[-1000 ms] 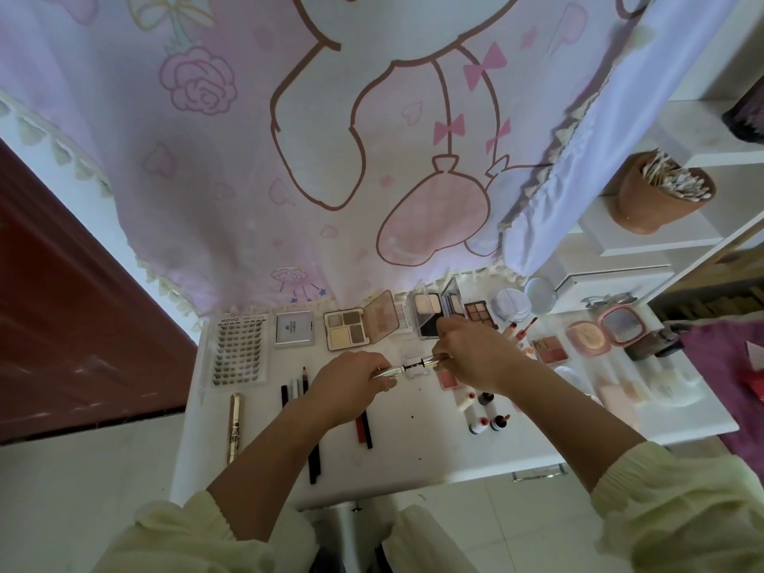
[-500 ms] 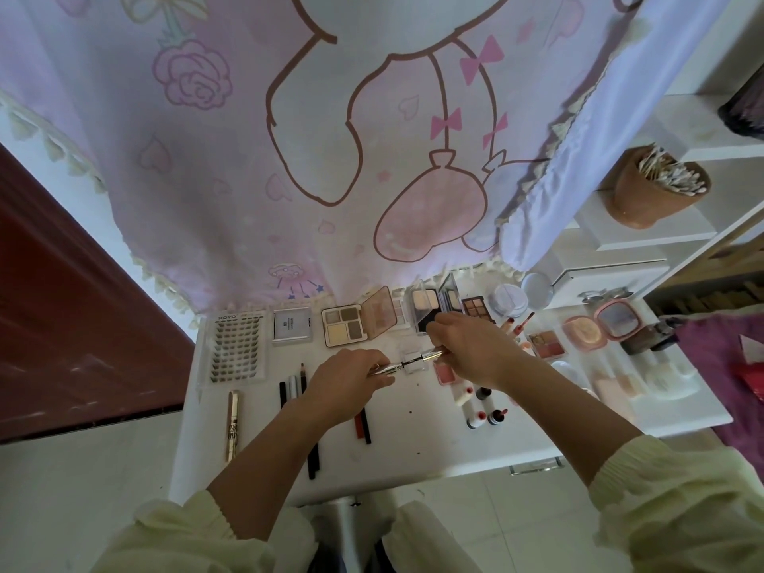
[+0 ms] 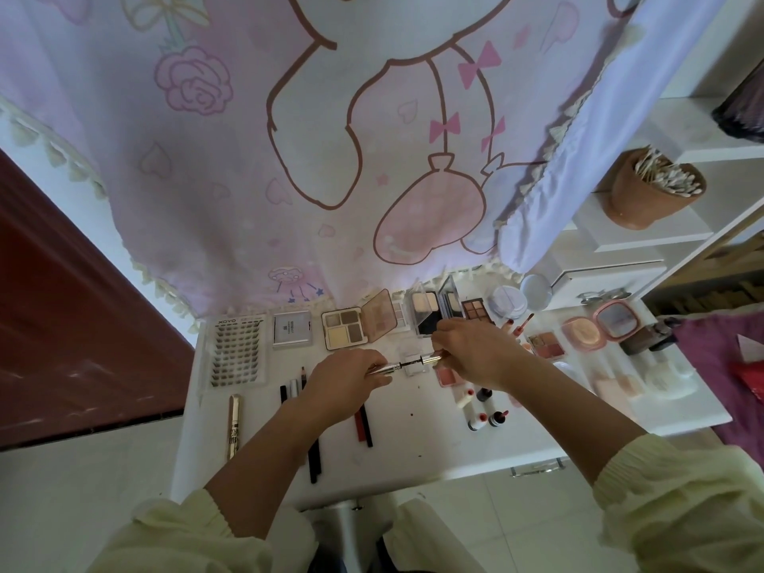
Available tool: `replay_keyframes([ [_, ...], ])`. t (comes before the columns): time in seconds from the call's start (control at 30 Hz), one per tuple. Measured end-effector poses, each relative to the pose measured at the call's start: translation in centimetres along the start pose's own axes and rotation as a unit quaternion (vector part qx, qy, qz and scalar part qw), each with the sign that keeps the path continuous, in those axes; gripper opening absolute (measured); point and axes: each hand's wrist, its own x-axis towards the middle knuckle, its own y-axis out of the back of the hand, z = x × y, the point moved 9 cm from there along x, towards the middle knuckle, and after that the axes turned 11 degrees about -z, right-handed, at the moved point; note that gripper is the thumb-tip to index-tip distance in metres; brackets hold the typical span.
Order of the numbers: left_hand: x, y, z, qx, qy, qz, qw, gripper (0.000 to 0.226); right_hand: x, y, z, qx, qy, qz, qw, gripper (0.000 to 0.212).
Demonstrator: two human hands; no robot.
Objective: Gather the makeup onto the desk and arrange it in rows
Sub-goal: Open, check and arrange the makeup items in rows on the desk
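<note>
Both hands are on one item. The left hand point(image 3: 351, 380) pinches the left end of a slim metallic mascara tube point(image 3: 413, 363), and the right hand point(image 3: 475, 353) pinches the right end, fingers curled round it. The tube sits just above the desk point(image 3: 413, 444), about mid-width and nearer the back edge than the front. It lies roughly level, with the right end slightly higher.

A dark neck shows between the two shiny halves, so cap and barrel look not fully seated. Can't tell whether they are coming apart or closing.

Handling, as a judgement:
- Light and rigid, so it needs no real force.
- The polished round body is probably slippery and will roll once laid flat.
- It is a two-part item, so carrying it by the cap alone risks the barrel dropping off.
- Best hold is across the barrel, or spanning the joint once it is closed.
- If the wand is exposed it can smear, so keep it off the desk surface.

Layout already on the desk:
- The lash tray point(image 3: 239, 351) sits at the back-left corner.
- The open palettes point(image 3: 345, 335) run along the back edge.
- The pencils point(image 3: 314, 452) lie toward the front-left, partly under the left forearm.
- A gold tube point(image 3: 234, 425) lies by the left edge.
- Small bottles point(image 3: 483, 411) sit right of centre.
- A pink compact point(image 3: 616, 321) sits near the back-right corner.

The likely slot is parallel to the pencils, with something alongside to stop it rolling.
</note>
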Motion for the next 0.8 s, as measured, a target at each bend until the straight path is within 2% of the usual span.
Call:
replay_keyframes([
  [0.17,-0.2,0.2,0.0,0.003,0.004,0.0,1.0,0.028,-0.1,0.4,0.1,0.013,-0.003,0.007,1.0,0.015],
  [0.47,-0.6,1.0,-0.5,0.019,0.012,0.016,1.0,0.027,-0.1,-0.4,-0.6,-0.011,0.008,-0.033,0.999,0.027],
  [0.67,-0.6,1.1,-0.5,0.027,0.008,0.01,1.0,0.027,-0.5,0.4,-0.6,0.003,0.002,-0.015,1.0,0.021],
  [0.8,-0.7,1.1,-0.5,0.024,0.005,0.013,1.0,0.027,-0.8,0.9,0.0,0.018,-0.014,0.001,1.0,0.024],
])
